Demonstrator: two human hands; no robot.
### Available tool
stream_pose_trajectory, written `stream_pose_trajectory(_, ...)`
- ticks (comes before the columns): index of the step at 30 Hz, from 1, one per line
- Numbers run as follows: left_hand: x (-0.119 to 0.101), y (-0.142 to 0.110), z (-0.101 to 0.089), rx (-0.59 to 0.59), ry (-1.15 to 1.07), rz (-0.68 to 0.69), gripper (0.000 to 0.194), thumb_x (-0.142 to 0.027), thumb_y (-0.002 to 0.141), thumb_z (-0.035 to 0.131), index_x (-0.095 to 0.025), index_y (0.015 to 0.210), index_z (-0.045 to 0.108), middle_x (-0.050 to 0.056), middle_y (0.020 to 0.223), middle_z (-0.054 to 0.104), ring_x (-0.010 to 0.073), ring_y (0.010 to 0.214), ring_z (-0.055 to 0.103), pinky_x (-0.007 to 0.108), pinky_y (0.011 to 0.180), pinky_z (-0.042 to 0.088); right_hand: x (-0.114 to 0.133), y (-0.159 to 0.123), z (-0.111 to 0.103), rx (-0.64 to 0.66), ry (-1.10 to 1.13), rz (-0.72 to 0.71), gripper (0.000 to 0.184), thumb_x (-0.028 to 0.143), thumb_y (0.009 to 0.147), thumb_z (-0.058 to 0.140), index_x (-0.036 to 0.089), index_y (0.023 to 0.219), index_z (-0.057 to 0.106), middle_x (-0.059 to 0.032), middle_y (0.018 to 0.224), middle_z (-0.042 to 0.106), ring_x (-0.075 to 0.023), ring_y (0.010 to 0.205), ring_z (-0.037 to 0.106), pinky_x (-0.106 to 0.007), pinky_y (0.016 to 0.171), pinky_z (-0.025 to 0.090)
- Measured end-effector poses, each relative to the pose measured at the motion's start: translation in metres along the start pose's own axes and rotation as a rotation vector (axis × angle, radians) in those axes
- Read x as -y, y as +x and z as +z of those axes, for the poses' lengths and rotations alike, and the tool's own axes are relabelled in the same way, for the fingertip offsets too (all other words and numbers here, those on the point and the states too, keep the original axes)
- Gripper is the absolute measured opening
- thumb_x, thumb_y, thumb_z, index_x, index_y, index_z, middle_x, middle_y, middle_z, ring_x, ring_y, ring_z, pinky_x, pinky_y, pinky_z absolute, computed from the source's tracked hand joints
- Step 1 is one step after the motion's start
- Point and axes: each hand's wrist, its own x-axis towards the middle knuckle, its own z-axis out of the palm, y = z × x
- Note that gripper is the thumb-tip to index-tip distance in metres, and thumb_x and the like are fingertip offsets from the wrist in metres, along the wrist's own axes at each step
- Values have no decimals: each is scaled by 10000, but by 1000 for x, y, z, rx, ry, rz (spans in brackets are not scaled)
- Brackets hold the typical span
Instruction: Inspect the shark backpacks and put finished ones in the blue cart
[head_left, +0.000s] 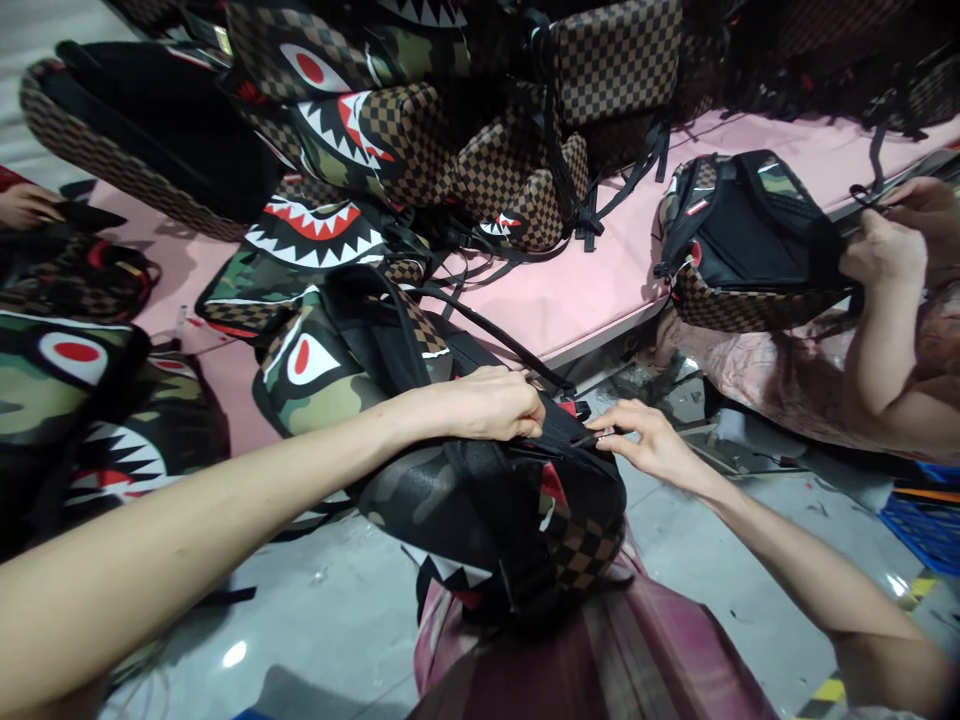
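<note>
A backpack [420,490] in camouflage, brown check and black, with shark teeth and a red-and-white eye, lies across my lap and leans on the pink table edge. My left hand [495,403] is closed on the black fabric on its upper side, fingertips curled under and partly hidden. At the bag's right end my right hand [641,437] pinches a thin, dark piece between thumb and fingers. Whether that piece is a strap end, a zip pull or a small tool cannot be made out. A black strap [502,335] runs from the bag over the table edge beside a small red tag.
Several similar backpacks [405,140] are piled on the pink table [600,265], with more at the left [75,400]. At the right, a co-worker's hands [889,245] hold another backpack [772,230]. A blue crate [926,520] stands on the floor.
</note>
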Motion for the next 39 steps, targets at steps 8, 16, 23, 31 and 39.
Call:
stream_pose_trajectory(8,0,1,1,-5,-6,19,222,-287,831,452,-243,728,644,-13,684,640,143,635,526,240,613,318,29,-8,-10,-96,-689,-435,176,228,890,515,155,1005,626,-54,930,687,-154,751,519,-315,646,310)
stream_pose_trajectory(16,2,1,4,-20,16,25,213,-281,824,467,-236,725,651,-18,660,638,134,601,526,235,577,307,28,4,-9,-81,-794,-565,183,169,896,483,162,1007,628,-25,883,692,-143,695,478,-317,613,279)
stream_pose_trajectory(23,3,1,5,-23,2,15,221,-300,819,460,-236,733,654,-17,656,636,132,598,528,237,542,283,23,3,-14,-75,-676,-492,169,217,905,486,162,967,634,-40,859,686,-148,730,511,-319,639,301)
stream_pose_trajectory(31,2,1,4,-12,-3,16,223,-284,823,454,-233,737,653,-18,655,639,128,589,533,236,542,285,24,7,-9,-75,-730,-541,180,201,895,505,154,1025,620,-39,920,691,-150,734,502,-321,641,301)
stream_pose_trajectory(39,3,0,6,-12,21,10,221,-295,829,456,-238,735,647,-23,663,650,132,597,538,238,548,278,26,5,-10,-97,-633,-471,155,198,898,495,161,958,632,-39,862,687,-145,727,513,-314,643,307)
